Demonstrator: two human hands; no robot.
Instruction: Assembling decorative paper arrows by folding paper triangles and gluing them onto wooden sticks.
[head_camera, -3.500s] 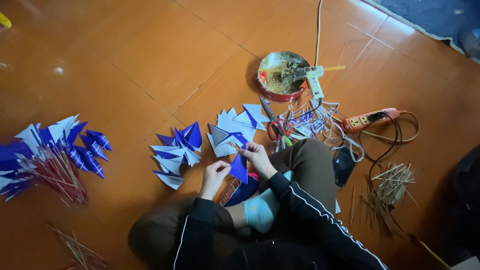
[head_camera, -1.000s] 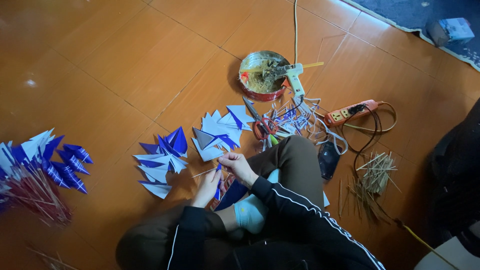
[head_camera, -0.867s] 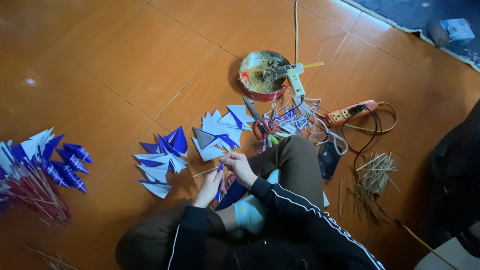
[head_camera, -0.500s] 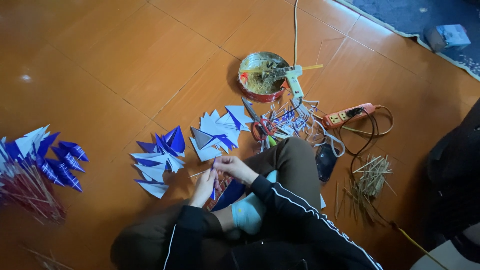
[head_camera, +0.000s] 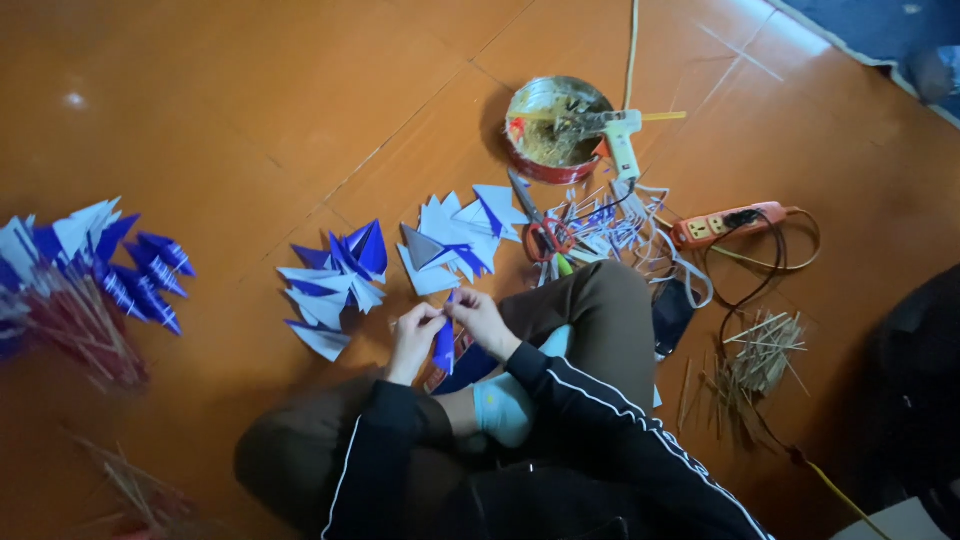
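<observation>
Far left on the floor: a heap of finished flags, blue and white paper triangles already fixed to thin sticks, so a fair share of the work looks done. Below, near the bottom edge, a few loose sticks, blurred.

Further right, a small pile of folded paper triangles without sticks, and just beyond it a second pile; both apparently waiting their turn, which suggests plenty left to do.

At centre, in front of the crossed legs: left hand and right hand close together, each with its grip pinched shut on one blue paper triangle held upright between them, just above the floor. Whether a stick is already inside cannot be told.

Behind the hands, red-handled scissors among paper scraps. Beyond those, a round tin with a glue gun propped across its rim, cord running away. Right of that, an orange power strip with its cable looped.

Far right, a bundle of bare sticks lying well apart from the hands, still a good supply, matching the unfinished triangles.
</observation>
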